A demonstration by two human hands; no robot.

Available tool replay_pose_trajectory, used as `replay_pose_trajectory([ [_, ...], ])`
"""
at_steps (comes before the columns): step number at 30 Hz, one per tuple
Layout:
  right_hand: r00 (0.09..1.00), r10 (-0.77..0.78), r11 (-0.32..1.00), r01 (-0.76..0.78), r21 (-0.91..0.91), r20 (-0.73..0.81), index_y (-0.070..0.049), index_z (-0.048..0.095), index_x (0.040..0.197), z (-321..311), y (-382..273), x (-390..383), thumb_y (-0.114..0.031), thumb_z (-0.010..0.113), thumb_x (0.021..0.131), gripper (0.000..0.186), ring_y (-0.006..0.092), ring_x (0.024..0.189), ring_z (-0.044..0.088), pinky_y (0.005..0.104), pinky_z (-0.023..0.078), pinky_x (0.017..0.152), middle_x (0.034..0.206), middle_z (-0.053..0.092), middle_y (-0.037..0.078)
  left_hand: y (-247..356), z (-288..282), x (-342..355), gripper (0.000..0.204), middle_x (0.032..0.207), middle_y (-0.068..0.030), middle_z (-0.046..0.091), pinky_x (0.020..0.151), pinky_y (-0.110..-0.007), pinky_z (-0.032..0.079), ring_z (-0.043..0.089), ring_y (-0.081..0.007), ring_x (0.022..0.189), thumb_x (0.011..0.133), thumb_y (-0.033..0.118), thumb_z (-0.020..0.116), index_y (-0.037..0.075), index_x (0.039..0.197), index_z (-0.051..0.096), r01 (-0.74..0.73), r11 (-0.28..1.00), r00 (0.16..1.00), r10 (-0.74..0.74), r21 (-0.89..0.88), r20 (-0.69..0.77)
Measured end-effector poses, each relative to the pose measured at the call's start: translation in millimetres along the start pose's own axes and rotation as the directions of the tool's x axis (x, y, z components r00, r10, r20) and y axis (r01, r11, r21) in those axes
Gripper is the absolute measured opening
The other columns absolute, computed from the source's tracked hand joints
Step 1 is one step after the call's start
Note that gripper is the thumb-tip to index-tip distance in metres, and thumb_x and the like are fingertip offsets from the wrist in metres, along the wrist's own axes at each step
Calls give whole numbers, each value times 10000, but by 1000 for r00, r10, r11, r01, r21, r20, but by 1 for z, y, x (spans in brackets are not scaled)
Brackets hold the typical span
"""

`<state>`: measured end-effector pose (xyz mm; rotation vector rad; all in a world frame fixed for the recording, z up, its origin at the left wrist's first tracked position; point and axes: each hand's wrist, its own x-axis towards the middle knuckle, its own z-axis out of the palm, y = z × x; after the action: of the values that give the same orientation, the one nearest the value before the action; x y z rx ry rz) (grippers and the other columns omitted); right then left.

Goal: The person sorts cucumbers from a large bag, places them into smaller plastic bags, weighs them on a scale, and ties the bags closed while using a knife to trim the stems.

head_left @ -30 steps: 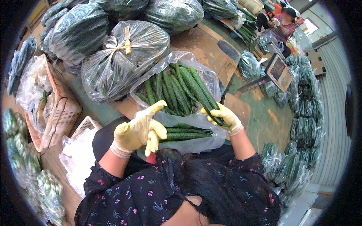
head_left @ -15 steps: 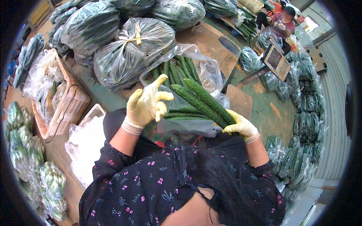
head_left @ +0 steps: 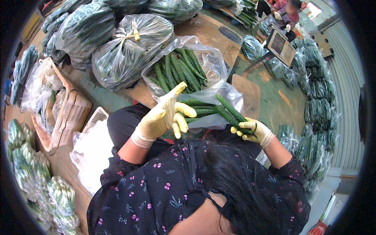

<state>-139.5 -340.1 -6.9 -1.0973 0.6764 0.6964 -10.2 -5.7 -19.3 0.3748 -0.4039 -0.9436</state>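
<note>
Both my hands wear yellow rubber gloves. My left hand (head_left: 163,116) pinches the rim of a small clear plastic bag (head_left: 213,101) that has a few cucumbers lying in it. My right hand (head_left: 253,131) grips two long dark green cucumbers (head_left: 229,111) by their near ends, and their far ends lie over the small bag's mouth. Just beyond stands a larger open clear bag (head_left: 211,64) full of upright cucumbers (head_left: 177,72).
Tied clear bags of cucumbers (head_left: 127,51) are piled on a wooden board (head_left: 209,33) behind. Plastic baskets (head_left: 72,115) and bundled greens (head_left: 23,156) lie at my left. More filled bags (head_left: 317,117) line the right. Another person (head_left: 288,11) sits by a scale (head_left: 281,46) at the far right.
My right hand has pulled the two cucumbers out of the large open bag and brought them down over the small bag. My left hand has stayed at the small bag's rim.
</note>
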Motion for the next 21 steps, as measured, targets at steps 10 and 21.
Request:
replay_pose_trajectory([
  [10, 994, -82, 891, 40, 453, 75, 29, 529, 1052, 60, 12, 47, -221, 485, 916, 287, 307, 946, 595, 423, 495, 807, 1020, 607, 200, -14, 7, 8, 1141, 1044, -265, 570, 513, -346, 569, 657, -303, 708, 638, 396, 779, 122, 1438, 13, 163, 983, 986, -165, 85, 13],
  [21, 927, -355, 849, 374, -372, 123, 35, 374, 1302, 90, -80, -10, -203, 585, 804, 590, 94, 577, 555, 191, 430, 463, 934, 646, 145, -4, 0, -21, 1110, 913, -177, 618, 563, -189, 469, 612, -175, 642, 621, 445, 751, 4, 1427, 128, 223, 964, 974, -228, 147, 14],
])
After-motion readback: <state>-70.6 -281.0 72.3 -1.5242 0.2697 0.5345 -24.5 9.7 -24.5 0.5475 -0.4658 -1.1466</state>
